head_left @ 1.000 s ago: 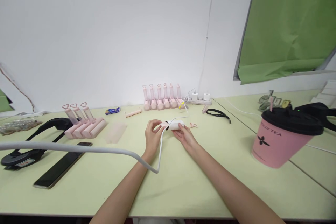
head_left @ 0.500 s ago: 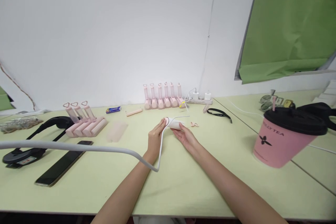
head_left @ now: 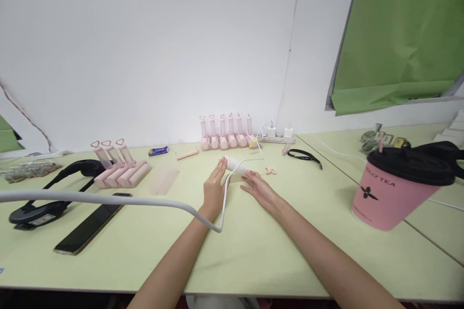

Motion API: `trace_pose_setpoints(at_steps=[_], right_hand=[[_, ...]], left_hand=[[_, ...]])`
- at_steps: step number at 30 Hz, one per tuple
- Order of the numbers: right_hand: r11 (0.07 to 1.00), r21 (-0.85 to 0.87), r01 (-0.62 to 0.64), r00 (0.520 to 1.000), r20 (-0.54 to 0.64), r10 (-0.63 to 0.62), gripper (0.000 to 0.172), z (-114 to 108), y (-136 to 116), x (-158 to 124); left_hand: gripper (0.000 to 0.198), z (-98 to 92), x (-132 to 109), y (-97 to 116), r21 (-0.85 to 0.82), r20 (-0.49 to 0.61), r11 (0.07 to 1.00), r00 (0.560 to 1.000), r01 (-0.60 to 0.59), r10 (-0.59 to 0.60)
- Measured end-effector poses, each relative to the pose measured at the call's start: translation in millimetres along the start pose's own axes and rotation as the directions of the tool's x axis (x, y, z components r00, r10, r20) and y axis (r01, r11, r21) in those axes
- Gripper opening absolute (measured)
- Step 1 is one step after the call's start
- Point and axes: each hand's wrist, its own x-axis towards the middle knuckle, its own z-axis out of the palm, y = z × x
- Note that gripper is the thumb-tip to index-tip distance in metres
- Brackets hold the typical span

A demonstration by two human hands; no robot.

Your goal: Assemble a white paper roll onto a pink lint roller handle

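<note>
My left hand [head_left: 213,189] grips the left end of a white cylinder with a pink end [head_left: 238,167], lying slanted above the table; its exact kind I cannot make out. My right hand [head_left: 261,191] is at the cylinder's right end, fingertips touching or very near it, with thumb and fingers apart. A small pink clip-like piece [head_left: 270,171] lies just right of the cylinder. In front of my left wrist passes a thick white cable [head_left: 174,206], its thin end crossing over the cylinder.
Pink handheld devices with heart-shaped loops stand in a back row [head_left: 223,142] and a left group [head_left: 123,174]. Around them are a phone [head_left: 90,224], a black headset [head_left: 39,212], a translucent pink sheet [head_left: 164,181], a power strip [head_left: 279,139], a black strap [head_left: 302,155] and a lidded pink cup [head_left: 391,198].
My right hand has loosened and its fingers have spread at the cylinder's right end. The cylinder has tilted, its left end slightly higher. The whole view has shifted a little.
</note>
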Motion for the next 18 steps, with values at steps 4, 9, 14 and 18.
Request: trace_pose_setpoints(at_steps=[4,9,14,18], right_hand=[[0.984,-0.174,0.032,0.999,0.046,-0.024,0.035,0.8,1.4,0.1],[0.809,-0.55,0.21,0.975,0.061,-0.212,0.053,-8.2,9.8,11.4],[0.655,-0.702,0.278,0.95,0.101,-0.294,0.046,-17.2,14.3,20.4],[0.499,-0.802,0.328,0.91,0.128,-0.394,0.033,-22.9,8.2,23.1]], left_hand=[[0.05,-2.1,3.1,-15.8,0.029,0.034,0.984,0.984,0.174,-0.175],[0.04,-0.9,4.4,-32.0,0.057,0.095,0.911,0.906,0.409,-0.413],[0.043,0.2,1.3,-36.3,0.143,0.168,0.861,0.846,0.487,-0.507],[0.042,-1.4,0.7,-36.1,0.191,0.128,0.848,0.844,0.495,-0.521]])
